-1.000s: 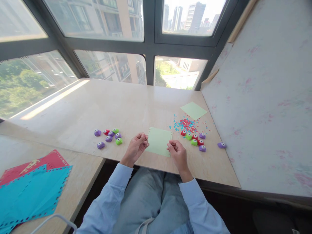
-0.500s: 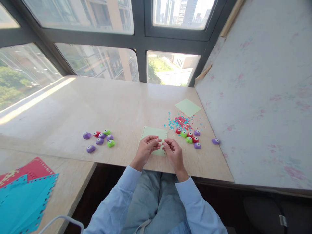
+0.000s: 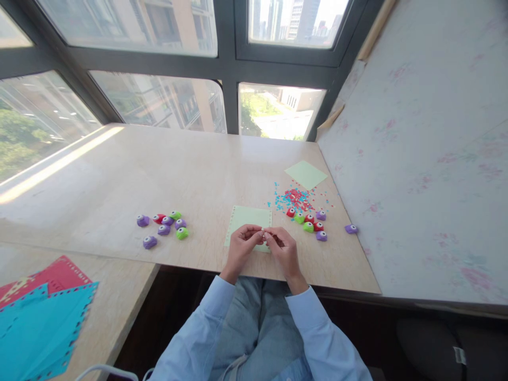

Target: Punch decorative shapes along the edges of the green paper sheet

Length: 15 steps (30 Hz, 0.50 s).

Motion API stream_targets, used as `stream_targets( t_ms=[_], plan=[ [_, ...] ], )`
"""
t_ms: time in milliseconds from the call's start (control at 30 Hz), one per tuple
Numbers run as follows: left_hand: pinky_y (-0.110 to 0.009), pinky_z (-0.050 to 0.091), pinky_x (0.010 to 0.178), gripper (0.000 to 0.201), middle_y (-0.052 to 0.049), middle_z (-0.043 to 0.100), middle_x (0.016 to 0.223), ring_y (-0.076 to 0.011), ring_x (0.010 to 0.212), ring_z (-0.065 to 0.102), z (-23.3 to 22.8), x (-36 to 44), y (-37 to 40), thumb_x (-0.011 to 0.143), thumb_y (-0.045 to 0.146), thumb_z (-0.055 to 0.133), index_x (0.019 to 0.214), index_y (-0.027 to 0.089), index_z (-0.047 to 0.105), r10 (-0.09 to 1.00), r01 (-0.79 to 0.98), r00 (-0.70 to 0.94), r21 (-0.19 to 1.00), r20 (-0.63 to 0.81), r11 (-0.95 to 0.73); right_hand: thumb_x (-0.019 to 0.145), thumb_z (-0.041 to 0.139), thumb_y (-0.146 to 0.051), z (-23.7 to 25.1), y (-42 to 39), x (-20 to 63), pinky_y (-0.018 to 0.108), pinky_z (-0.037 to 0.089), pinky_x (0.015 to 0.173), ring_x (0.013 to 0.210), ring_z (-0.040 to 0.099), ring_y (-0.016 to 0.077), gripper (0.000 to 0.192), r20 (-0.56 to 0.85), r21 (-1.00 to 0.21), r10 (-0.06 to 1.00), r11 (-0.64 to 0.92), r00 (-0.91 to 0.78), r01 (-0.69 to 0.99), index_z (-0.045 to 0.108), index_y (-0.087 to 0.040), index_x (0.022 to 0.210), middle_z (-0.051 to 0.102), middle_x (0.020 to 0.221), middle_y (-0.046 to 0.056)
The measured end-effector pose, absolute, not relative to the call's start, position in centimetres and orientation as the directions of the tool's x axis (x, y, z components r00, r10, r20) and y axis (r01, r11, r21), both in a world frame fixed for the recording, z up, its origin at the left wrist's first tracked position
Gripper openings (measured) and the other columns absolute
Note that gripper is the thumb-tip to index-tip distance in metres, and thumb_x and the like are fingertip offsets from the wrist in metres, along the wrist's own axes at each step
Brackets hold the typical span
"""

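My left hand (image 3: 244,243) and my right hand (image 3: 281,248) meet at the fingertips over a pale green sheet of paper (image 3: 250,216). The sheet has small holes punched along its edges and lies near the table's front edge. Both hands are closed in a pinch. A tiny whitish bit shows between the fingertips, too small to name. To the right of my right hand is a cluster of red, green and purple eye-shaped pieces (image 3: 308,226). Behind them lies a scatter of red and blue paper dots (image 3: 296,199).
Another group of coloured eye-shaped pieces (image 3: 164,229) sits to the left. A single purple piece (image 3: 351,228) lies by the wall. At the back right is a second pale green sheet (image 3: 306,174). Punched blue paper (image 3: 51,328) and red paper (image 3: 65,272) lie front left.
My left hand has moved slightly right and down, so its fingertips now touch those of my right hand. The right hand has hardly moved.
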State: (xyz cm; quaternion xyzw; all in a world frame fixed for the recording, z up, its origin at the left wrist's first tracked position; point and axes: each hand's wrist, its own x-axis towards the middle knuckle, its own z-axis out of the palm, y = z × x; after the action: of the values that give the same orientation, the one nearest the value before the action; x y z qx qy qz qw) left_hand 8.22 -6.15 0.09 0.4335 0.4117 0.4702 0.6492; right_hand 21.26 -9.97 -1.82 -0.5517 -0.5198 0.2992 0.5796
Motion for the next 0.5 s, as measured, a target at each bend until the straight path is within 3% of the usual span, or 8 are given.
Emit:
stream_targets(
  t_ms=[500],
  plan=[
    [-0.031,0.059,0.070,0.029,-0.005,0.075,0.078,-0.0173,0.071,0.071,-0.37,8.25,-6.45,0.073,0.039,0.079,0.087,0.015,0.071,0.975,-0.237,0.215,0.965,-0.064,0.115,0.091,0.062,-0.031,-1.64,-10.01,21.11,0.029,0.054,0.063,0.073,0.065,0.0173,0.012,0.299,-0.937,0.900,0.213,0.317,0.278,0.070,-0.021,0.091,0.068,0.087,0.004]
  ],
)
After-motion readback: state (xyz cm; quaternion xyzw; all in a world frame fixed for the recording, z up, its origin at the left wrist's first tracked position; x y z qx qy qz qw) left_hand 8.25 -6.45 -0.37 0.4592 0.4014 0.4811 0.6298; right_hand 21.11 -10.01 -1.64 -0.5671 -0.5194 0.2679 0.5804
